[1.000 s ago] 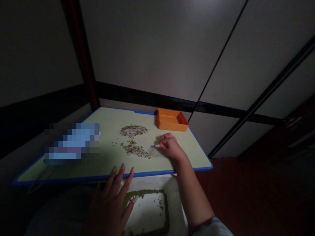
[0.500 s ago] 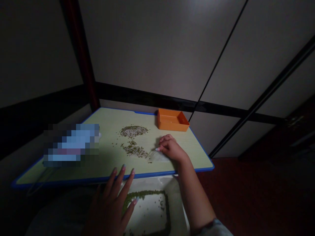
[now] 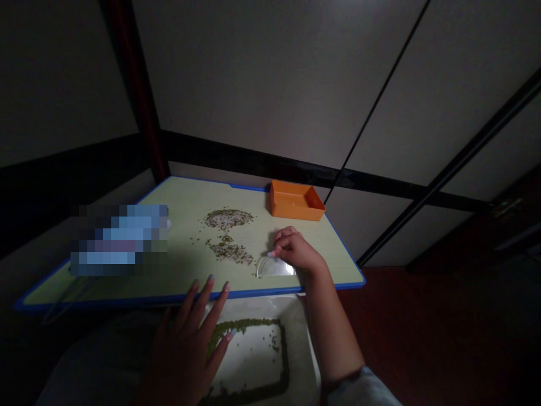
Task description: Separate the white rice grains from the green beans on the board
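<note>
The right hand (image 3: 296, 252) pinches a clear, half-round plastic piece (image 3: 276, 269) by its round side. Its thumb and pointing finger are close together, with the plastic between them. The piece looks flat on the pale green table with a blue edge (image 3: 181, 225). Its straight side faces the person. The round side is just beside a small, loose pile of green and white bits (image 3: 231, 252). Past that is a rounder pile of green and white bits (image 3: 228, 218), so there are 2 piles.

To move the piece well, a light but steady pinch seems best. The piece should stay low and go slowly, with no flicks, as the bits look tiny and could roll away. If it tips up, bits may slip under it.

The right wrist bends in over the table, and the arm comes up from the near right side. The left hand (image 3: 188, 338) has its fingers spread wide and holds nothing. Its longer fingertips are over the blue edge, but it is hard to tell if they touch. Under it is a white plastic tub (image 3: 306, 344) with green bits (image 3: 284, 361) along its inner sides. An open orange plastic box (image 3: 298, 212) sits at the far right of the table.
</note>
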Available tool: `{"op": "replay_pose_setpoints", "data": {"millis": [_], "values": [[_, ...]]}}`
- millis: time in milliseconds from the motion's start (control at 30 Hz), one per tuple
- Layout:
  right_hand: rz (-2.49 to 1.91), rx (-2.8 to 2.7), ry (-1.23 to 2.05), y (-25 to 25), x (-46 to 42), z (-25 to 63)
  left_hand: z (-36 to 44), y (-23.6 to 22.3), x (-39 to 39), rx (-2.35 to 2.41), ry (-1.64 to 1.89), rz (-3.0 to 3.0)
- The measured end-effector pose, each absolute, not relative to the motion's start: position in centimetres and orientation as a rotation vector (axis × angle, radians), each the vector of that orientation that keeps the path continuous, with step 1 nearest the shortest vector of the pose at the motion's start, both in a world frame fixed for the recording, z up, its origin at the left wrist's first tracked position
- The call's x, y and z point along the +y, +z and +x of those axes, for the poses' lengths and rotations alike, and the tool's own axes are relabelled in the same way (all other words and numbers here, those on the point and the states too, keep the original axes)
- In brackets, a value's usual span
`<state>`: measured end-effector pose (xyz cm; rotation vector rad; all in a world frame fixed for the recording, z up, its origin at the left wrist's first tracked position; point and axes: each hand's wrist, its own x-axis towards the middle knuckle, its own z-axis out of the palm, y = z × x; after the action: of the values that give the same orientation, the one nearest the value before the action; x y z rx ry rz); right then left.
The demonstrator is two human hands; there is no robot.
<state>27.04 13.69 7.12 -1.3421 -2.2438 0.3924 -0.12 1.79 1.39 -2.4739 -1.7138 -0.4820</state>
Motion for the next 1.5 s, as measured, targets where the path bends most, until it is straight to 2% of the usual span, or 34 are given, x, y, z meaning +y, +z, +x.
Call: {"op": "replay_pose_setpoints", "data": {"millis": [1500], "values": [[-1.310, -2.265, 0.370, 6.71, 13.85, 26.44, 0.15, 1.68, 1.50, -1.693, -0.505, -2.445]]}}
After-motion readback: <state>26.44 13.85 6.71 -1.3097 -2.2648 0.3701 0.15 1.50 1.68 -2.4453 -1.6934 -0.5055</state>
